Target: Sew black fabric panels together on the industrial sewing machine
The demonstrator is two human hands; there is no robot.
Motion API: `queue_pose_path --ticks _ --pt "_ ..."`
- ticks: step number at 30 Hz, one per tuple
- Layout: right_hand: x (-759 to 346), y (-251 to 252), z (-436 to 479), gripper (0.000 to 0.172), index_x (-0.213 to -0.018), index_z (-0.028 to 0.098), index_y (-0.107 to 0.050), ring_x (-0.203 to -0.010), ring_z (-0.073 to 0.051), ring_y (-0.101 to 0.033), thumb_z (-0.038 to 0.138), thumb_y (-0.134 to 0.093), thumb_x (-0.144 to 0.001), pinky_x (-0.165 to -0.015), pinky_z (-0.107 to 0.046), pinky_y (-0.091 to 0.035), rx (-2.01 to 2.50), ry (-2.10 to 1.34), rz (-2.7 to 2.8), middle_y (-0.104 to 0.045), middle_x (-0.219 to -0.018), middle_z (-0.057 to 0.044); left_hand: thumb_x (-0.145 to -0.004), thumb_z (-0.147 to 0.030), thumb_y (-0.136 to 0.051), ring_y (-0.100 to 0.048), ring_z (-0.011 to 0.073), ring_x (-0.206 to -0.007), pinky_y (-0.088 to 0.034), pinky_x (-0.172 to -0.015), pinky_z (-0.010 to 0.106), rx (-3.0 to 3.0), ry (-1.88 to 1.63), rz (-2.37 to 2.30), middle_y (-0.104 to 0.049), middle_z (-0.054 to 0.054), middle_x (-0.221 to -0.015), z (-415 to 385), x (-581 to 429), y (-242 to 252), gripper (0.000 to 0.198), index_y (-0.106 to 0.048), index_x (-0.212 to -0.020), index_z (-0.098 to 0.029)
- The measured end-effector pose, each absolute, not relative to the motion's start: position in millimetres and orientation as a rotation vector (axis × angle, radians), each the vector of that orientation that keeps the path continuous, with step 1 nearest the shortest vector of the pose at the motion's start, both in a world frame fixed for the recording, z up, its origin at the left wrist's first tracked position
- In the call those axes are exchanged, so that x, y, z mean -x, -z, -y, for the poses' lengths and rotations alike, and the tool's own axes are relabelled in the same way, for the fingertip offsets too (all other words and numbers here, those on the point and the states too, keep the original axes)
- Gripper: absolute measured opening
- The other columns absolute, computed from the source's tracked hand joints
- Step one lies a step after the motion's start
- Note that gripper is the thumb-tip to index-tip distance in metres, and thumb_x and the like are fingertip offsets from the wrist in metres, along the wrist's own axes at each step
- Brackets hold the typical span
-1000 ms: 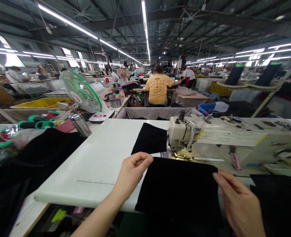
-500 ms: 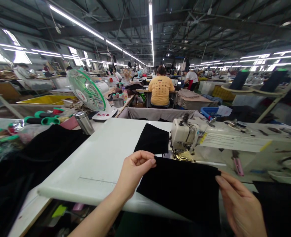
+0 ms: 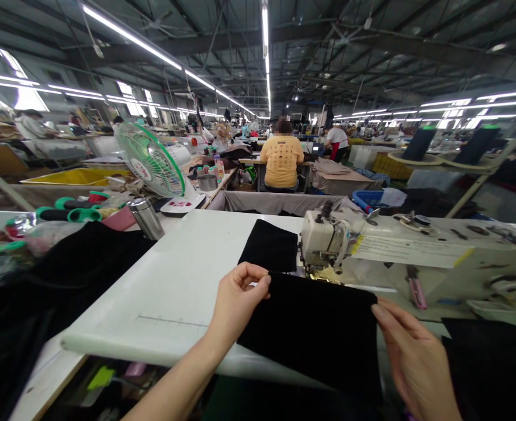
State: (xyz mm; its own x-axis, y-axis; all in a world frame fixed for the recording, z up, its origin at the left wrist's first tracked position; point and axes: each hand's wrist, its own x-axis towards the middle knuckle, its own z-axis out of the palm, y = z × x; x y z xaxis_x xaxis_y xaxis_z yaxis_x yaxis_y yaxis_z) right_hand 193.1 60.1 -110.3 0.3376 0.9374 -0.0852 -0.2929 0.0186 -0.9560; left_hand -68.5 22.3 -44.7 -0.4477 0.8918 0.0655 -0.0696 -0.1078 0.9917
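Note:
A black fabric piece (image 3: pixel 314 330) hangs stretched between my two hands, in front of the sewing machine (image 3: pixel 328 240). My left hand (image 3: pixel 240 298) pinches its upper left corner between thumb and fingers. At the upper right corner, my right hand (image 3: pixel 415 345) grips the edge the same way. The fabric's lower part drops past the table's front edge. Another black fabric piece (image 3: pixel 270 245) lies flat on the white table (image 3: pixel 183 263), left of the machine head. The fabric I hold partly covers the needle area.
A steel thermos (image 3: pixel 146 218) and a green-rimmed fan (image 3: pixel 152 161) stand at the left, near thread spools (image 3: pixel 69 214). Black cloth (image 3: pixel 78 275) is heaped beside the table. More black cloth (image 3: pixel 489 356) lies at the right. A person in a yellow shirt (image 3: pixel 281 161) sits ahead.
Both hands, still gripping the black fabric, have shifted slightly left and up. The fabric's top edge now covers more of the machine's needle area. The piece on the table stays put.

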Motion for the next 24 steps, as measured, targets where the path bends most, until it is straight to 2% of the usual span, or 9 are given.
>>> queue_pose_path --ticks 5,10,24 --pt "-190 105 -61 0.037 -0.081 0.020 -0.078 -0.094 -0.026 -0.067 0.042 -0.091 -0.055 -0.099 -0.043 -0.048 1.155 -1.011 0.843 -0.076 -0.090 -0.006 -0.059 -0.026 -0.084 -0.060 0.0111 -0.063 -0.054 -0.056 0.021 -0.944 -1.683 -1.379 -0.070 0.001 -0.074 -25 73 46 0.031 -0.054 -0.064 -0.017" --pt "-185 96 -61 0.027 -0.078 0.020 -0.076 -0.078 -0.019 -0.064 0.040 -0.086 -0.064 -0.078 -0.032 -0.053 1.048 -1.059 0.904 -0.073 -0.080 -0.004 -0.053 -0.027 -0.088 -0.059 0.0115 -0.062 -0.053 -0.055 0.019 -0.945 -1.695 -1.429 -0.069 0.000 -0.070 -31 80 50 0.035 -0.055 -0.059 -0.017" --pt "-178 98 -64 0.028 -0.075 0.019 -0.069 -0.075 -0.016 -0.058 0.040 -0.084 -0.065 -0.074 -0.029 -0.049 0.978 -1.108 0.813 -0.067 -0.078 -0.002 -0.041 -0.028 -0.092 -0.059 0.0134 -0.063 -0.052 -0.052 0.019 -0.878 -1.646 -1.516 -0.069 0.000 -0.069 -31 77 47 0.041 -0.054 -0.053 -0.018"
